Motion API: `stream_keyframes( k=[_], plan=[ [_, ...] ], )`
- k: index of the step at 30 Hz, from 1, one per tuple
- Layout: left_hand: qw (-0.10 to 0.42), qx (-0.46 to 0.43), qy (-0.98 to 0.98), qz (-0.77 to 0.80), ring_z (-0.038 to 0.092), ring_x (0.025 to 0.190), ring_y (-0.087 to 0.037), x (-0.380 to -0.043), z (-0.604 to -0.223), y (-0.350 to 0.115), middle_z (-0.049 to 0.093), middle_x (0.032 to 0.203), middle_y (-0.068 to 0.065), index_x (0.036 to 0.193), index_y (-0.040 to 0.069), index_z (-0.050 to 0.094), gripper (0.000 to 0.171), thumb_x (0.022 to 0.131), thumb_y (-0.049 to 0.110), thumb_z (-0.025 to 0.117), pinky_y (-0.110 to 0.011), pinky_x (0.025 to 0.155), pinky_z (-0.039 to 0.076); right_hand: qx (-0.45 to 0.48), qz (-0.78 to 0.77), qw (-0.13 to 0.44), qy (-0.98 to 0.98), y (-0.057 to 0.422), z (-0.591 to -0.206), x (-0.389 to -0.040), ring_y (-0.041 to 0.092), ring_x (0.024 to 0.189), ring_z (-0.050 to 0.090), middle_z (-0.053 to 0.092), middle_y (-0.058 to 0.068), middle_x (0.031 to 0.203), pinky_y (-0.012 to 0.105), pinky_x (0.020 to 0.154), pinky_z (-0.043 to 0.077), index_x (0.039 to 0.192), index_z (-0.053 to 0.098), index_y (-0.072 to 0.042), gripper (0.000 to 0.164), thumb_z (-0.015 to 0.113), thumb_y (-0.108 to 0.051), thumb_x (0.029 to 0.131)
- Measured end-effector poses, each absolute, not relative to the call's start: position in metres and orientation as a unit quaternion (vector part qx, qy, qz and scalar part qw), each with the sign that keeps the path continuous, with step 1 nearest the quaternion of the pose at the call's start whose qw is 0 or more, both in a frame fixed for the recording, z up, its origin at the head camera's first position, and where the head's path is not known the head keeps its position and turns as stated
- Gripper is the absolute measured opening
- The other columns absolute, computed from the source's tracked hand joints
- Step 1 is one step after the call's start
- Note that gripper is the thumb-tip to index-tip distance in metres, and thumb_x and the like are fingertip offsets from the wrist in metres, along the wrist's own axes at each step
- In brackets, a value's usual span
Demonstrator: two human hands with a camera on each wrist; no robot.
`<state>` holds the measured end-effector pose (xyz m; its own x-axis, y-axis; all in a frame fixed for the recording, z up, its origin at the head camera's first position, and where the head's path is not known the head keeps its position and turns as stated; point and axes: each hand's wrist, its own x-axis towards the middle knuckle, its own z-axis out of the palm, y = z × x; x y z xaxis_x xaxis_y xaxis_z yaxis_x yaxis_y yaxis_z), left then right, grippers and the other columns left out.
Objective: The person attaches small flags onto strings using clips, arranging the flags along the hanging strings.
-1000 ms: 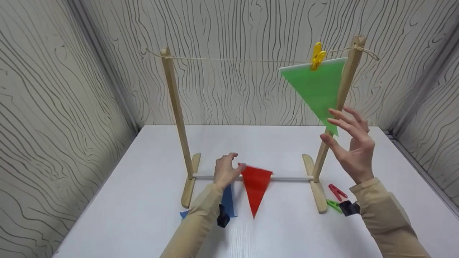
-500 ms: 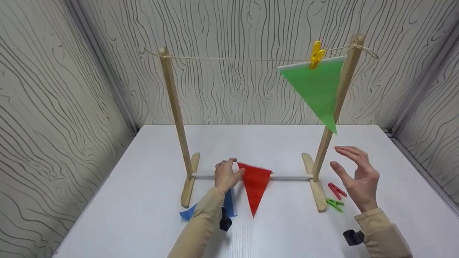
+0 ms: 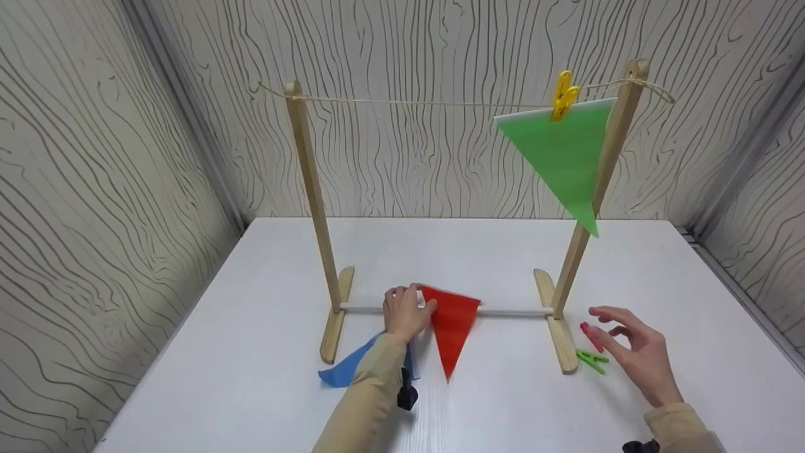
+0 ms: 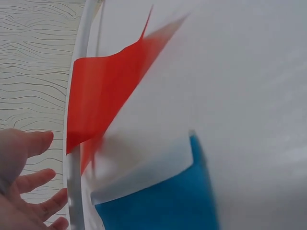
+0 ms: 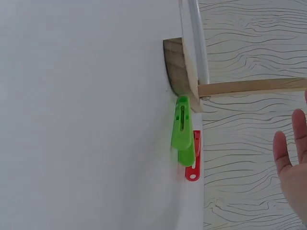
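Note:
In the head view my left hand is at the upper left corner of a red triangular pennant, which lies over the stand's crossbar. The left wrist view shows that hand's fingers spread and apart from the pennant. Under the left forearm lies a blue pennant, its edge curling up. My right hand hovers with parted fingers close over a red clothespin, the thumb overlapping it. Beside it lies a green clothespin. A green pennant hangs from the string, held by a yellow clothespin.
A wooden stand carries the string between its left post and right post. A white crossbar joins its two feet near the table. Patterned panels rise behind and at the sides.
My right hand has come down from the green pennant's tip to the red clothespin. My left hand has shifted slightly at the red pennant's corner, and its fingers have drawn in.

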<state>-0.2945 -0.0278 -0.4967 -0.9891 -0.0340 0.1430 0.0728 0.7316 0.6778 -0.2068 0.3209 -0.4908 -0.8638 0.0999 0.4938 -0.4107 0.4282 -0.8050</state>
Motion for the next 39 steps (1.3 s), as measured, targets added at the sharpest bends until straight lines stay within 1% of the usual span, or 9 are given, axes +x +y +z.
stream_keyframes(
  k=[7,10,14,17,21,24,31,35,39],
  plan=[
    [0.077,-0.021,-0.924,-0.375,0.044,0.130,-0.038,-0.291,-0.500,-0.024,0.063,0.124,-0.018,0.128,0.002,0.063,0.037,0.096,0.021,0.067,-0.054,0.112,0.036,0.046,0.485,0.161,-0.859,0.330,-0.501,-0.203,-0.003,0.089,0.055,0.067,-0.023,0.104,0.014,0.072,0.046,0.121,0.067,0.001,0.032,0.073,-0.008,0.092],
    [0.075,-0.023,-0.923,-0.376,0.045,0.130,-0.038,-0.292,-0.501,-0.023,0.063,0.122,-0.018,0.129,0.004,0.063,0.037,0.096,0.021,0.066,-0.054,0.112,0.037,0.028,0.465,0.126,-0.876,0.333,-0.504,-0.204,-0.003,0.085,0.053,0.066,-0.020,0.097,0.015,0.070,0.046,0.122,0.068,-0.002,0.034,0.075,-0.014,0.091],
    [0.071,-0.024,-0.926,-0.369,0.046,0.128,-0.038,-0.291,-0.502,-0.022,0.064,0.121,-0.018,0.130,0.006,0.063,0.037,0.097,0.021,0.066,-0.054,0.112,0.037,0.017,0.455,0.083,-0.886,0.336,-0.504,-0.204,0.001,0.080,0.051,0.062,-0.014,0.089,0.017,0.068,0.046,0.123,0.067,-0.001,0.037,0.076,-0.015,0.090],
    [0.074,-0.032,-0.930,-0.359,0.047,0.126,-0.039,-0.289,-0.503,-0.022,0.064,0.119,-0.018,0.130,0.007,0.064,0.036,0.097,0.021,0.065,-0.055,0.110,0.037,0.002,0.460,0.029,-0.887,0.340,-0.504,-0.203,0.002,0.078,0.052,0.064,-0.011,0.094,0.019,0.066,0.047,0.125,0.066,0.001,0.040,0.076,-0.017,0.090],
    [0.077,-0.039,-0.932,-0.351,0.048,0.124,-0.040,-0.289,-0.504,-0.022,0.065,0.115,-0.018,0.129,0.008,0.064,0.036,0.096,0.021,0.065,-0.055,0.109,0.038,-0.019,0.454,-0.033,-0.890,0.346,-0.505,-0.201,0.004,0.078,0.053,0.066,-0.004,0.106,0.022,0.062,0.046,0.129,0.062,0.003,0.048,0.076,-0.022,0.090],
    [0.078,-0.042,-0.933,-0.348,0.048,0.123,-0.041,-0.289,-0.505,-0.021,0.065,0.113,-0.018,0.129,0.008,0.064,0.035,0.096,0.021,0.065,-0.055,0.108,0.037,-0.029,0.447,-0.047,-0.893,0.349,-0.506,-0.201,0.005,0.075,0.054,0.063,-0.002,0.105,0.023,0.060,0.045,0.130,0.061,0.003,0.051,0.076,-0.024,0.090],
    [0.073,-0.044,-0.933,-0.351,0.047,0.123,-0.040,-0.289,-0.505,-0.020,0.065,0.116,-0.019,0.129,0.008,0.064,0.036,0.096,0.021,0.064,-0.055,0.109,0.036,-0.050,0.458,-0.069,-0.885,0.355,-0.507,-0.200,0.007,0.066,0.051,0.052,-0.007,0.094,0.022,0.055,0.042,0.133,0.060,0.002,0.055,0.076,-0.028,0.090],
    [0.072,-0.044,-0.933,-0.351,0.048,0.122,-0.040,-0.291,-0.506,-0.020,0.066,0.115,-0.018,0.129,0.008,0.064,0.036,0.096,0.021,0.065,-0.055,0.108,0.036,-0.069,0.459,-0.088,-0.881,0.358,-0.507,-0.201,0.009,0.064,0.047,0.047,-0.003,0.092,0.023,0.053,0.041,0.135,0.058,0.003,0.059,0.077,-0.030,0.089],
    [0.068,-0.043,-0.934,-0.348,0.048,0.123,-0.040,-0.292,-0.506,-0.020,0.066,0.111,-0.017,0.129,0.009,0.064,0.036,0.096,0.022,0.065,-0.056,0.110,0.036,-0.079,0.453,-0.099,-0.882,0.360,-0.508,-0.202,0.009,0.064,0.044,0.046,0.000,0.094,0.023,0.052,0.040,0.134,0.057,0.002,0.062,0.078,-0.032,0.088]
  ],
)
